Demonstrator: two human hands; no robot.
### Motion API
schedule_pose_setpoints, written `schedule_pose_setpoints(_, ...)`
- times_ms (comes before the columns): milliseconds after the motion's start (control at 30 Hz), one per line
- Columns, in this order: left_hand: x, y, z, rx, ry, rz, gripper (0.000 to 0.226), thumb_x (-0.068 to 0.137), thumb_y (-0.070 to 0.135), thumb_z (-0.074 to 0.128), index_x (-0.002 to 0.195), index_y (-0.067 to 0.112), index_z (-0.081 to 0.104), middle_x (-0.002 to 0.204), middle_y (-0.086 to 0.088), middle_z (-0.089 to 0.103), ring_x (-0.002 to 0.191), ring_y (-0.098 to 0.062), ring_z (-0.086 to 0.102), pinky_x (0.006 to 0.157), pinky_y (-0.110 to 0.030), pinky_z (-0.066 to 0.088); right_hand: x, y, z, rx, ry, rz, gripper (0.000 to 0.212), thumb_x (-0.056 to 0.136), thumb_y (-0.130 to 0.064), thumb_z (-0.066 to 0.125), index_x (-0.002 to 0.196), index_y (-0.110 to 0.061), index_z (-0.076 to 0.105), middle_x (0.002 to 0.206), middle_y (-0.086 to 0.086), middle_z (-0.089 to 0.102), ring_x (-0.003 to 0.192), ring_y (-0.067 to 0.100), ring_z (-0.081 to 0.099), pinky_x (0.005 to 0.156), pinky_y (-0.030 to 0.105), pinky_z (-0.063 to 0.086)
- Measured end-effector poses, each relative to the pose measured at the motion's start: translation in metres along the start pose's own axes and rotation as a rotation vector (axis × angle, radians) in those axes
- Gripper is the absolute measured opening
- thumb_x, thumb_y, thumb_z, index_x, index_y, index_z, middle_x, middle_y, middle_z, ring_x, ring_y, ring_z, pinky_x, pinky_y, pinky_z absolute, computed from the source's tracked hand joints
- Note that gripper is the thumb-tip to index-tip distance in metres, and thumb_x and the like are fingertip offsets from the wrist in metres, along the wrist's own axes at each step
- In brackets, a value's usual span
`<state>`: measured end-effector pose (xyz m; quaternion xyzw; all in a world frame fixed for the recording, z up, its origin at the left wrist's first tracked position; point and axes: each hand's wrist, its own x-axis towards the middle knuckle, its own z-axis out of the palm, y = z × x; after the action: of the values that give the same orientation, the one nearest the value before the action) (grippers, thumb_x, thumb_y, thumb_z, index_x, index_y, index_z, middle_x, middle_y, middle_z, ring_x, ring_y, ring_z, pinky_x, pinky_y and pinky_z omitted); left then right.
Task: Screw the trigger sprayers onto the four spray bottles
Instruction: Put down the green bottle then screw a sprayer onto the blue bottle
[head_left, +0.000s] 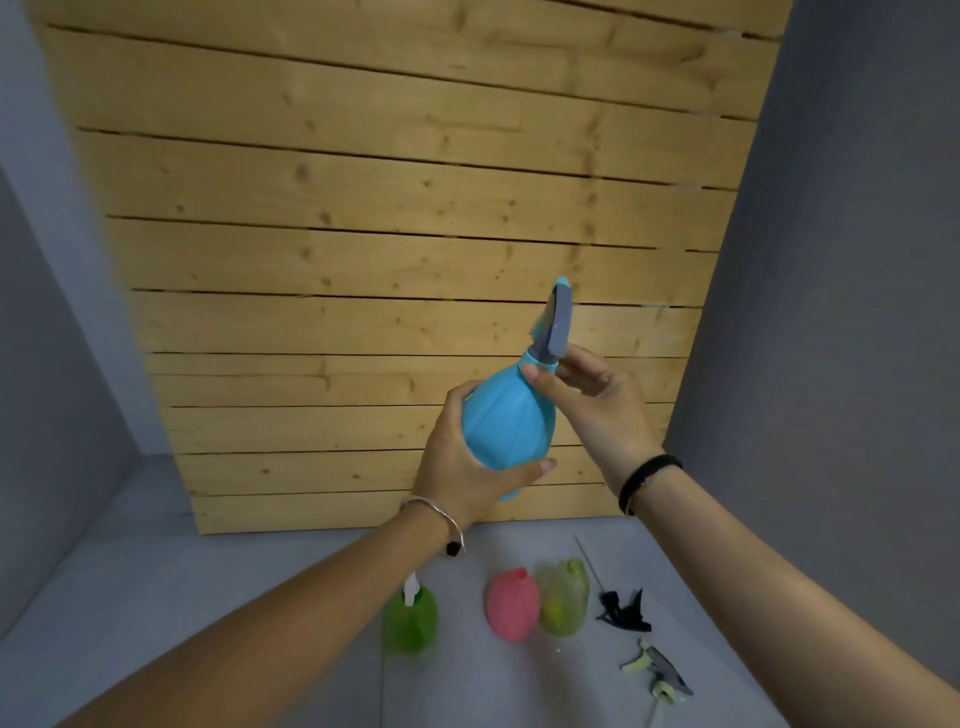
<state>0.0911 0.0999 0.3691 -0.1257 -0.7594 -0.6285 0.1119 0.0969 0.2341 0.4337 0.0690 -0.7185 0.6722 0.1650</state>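
I hold a blue spray bottle (501, 423) up in front of the wooden wall. My left hand (462, 462) grips its round body from below. A grey and blue trigger sprayer (556, 325) sits on its neck, and my right hand (587, 395) pinches the collar there with thumb and fingers. Down on the grey surface stand a green bottle (410, 621) with a white sprayer part on top, a pink bottle (511, 605) and a yellow-green bottle (565, 597), both with bare necks. A black sprayer (623, 610) and a grey-green sprayer (660, 670) lie to their right.
A wall of pale wooden planks (395, 249) rises right behind the work surface. Grey walls (841, 260) close in on both sides. The grey surface (260, 582) stretches to the left of the bottles.
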Motion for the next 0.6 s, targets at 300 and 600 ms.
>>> schedule_pose_setpoints(300,0.012,-0.095,-0.011,0.119,-0.081,-0.187,0.098,0.054,0.062,0.070,0.138,0.026,0.036,0.129,0.004,0.050,0.120,-0.011,0.048,0.098,-0.031,0.044,0.016,0.093,0.006,-0.126,-0.092,0.038,0.025,0.077,-0.017,0.074,0.101,-0.019,0.069,0.098,-0.009,0.070,0.091,-0.005,0.062,0.075,0.010,0.050)
schedule_pose_setpoints(600,0.011,-0.225,-0.036,0.361,-0.092,-0.481,0.080,0.083,0.041,0.065,0.146,0.012,0.025,0.151,-0.009,0.031,0.138,-0.024,0.028,0.113,-0.036,0.025,0.018,0.200,0.018,-0.199,-0.195,0.155,0.022,0.077,-0.008,0.073,0.090,-0.025,0.065,0.096,-0.005,0.068,0.102,0.015,0.061,0.083,0.019,0.053)
